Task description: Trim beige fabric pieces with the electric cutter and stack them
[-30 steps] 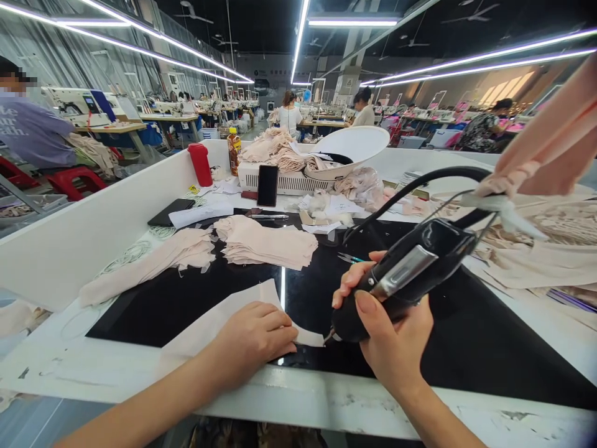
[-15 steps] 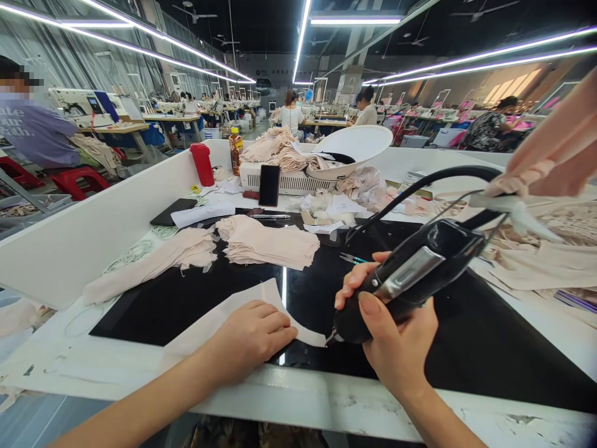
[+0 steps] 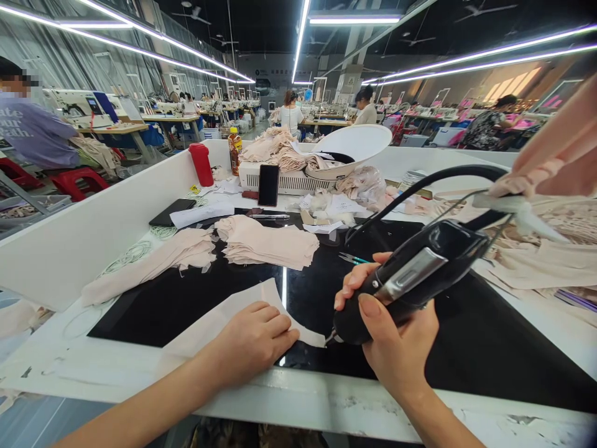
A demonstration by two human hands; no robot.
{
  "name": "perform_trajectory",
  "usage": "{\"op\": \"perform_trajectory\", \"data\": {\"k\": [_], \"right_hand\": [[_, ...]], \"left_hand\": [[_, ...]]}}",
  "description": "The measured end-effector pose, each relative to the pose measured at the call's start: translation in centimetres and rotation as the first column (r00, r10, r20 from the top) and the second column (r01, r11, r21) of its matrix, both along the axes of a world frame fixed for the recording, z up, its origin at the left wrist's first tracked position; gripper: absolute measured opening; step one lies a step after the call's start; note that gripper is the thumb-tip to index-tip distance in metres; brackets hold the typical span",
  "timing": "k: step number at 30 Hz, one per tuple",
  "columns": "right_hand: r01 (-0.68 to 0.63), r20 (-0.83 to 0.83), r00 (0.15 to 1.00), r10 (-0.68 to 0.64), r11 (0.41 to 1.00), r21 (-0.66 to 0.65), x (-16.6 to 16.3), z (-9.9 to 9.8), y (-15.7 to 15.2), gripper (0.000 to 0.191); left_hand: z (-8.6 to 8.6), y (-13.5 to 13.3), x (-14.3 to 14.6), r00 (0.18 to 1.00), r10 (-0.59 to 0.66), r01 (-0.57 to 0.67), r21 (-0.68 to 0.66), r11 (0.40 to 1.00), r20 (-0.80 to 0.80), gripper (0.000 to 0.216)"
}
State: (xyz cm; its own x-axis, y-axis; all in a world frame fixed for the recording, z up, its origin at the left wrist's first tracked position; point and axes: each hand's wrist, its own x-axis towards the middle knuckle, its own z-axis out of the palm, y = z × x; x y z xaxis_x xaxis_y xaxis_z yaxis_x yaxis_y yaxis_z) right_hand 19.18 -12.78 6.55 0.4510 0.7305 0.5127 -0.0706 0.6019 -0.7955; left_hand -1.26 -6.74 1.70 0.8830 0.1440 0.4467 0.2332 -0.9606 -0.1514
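A pale beige fabric piece (image 3: 268,295) with a curved edge lies on the black board (image 3: 466,348). My left hand (image 3: 254,339) rests palm down on it, fingers laid flat and slightly bent, pressing the cloth. Wrapped round a black corded handheld tool (image 3: 405,280) with a silver lever is my right hand (image 3: 396,330), its thumb along the near side. The tool tilts down to the left, and its thin metal tip meets the right-hand corner of the fabric piece. Thread snips (image 3: 353,259) with a teal handle lie just behind the tool, partly hidden.
Behind the fabric piece sit a fabric stack (image 3: 270,241) and a second bundle (image 3: 158,261). Further back are a phone (image 3: 268,185), red cup (image 3: 201,164), bottle (image 3: 234,151) and white bowl (image 3: 359,142). The tool's cable (image 3: 420,183) arcs over the right side, near hanging cloth (image 3: 559,149).
Almost nothing differs. My left hand has shifted very slightly to the right on the fabric; the tool's tip stays at the same corner.
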Motion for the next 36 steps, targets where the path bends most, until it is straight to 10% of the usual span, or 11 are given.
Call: {"op": "perform_trajectory", "data": {"k": [36], "right_hand": [[0.026,-0.012,1.000,-0.026,1.000,0.004,-1.8,0.4,2.2,0.038]], "left_hand": [[-1.1,-0.6,1.0,0.997,-0.049,0.061,-0.189,0.980,0.066,0.015]]}}
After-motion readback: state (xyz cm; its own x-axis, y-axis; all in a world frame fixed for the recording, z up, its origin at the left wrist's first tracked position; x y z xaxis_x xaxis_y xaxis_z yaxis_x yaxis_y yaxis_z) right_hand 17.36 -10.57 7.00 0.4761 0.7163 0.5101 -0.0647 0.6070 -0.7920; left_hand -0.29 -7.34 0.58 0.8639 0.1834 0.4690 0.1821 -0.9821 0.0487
